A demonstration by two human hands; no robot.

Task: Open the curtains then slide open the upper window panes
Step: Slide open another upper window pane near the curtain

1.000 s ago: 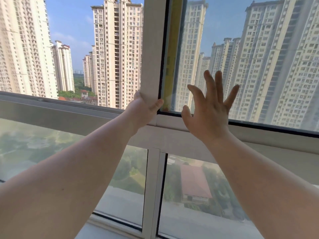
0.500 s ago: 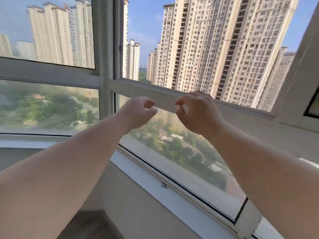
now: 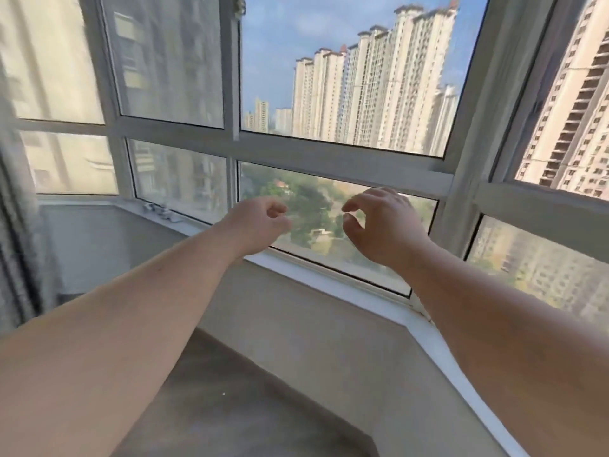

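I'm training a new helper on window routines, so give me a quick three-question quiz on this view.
1. True or false: the left hand grips the white window frame.
2. Multiple choice: where does the grey fabric curtain hang? A) far left edge B) across the middle C) far right.
3. Which upper middle section shows sharp sky and towers: left pane or right section?

Key: 1. False; it hovers loosely curled, as does the right hand, holding nothing. 2. A. 3. The right section; it looks open, though that is a judgement.
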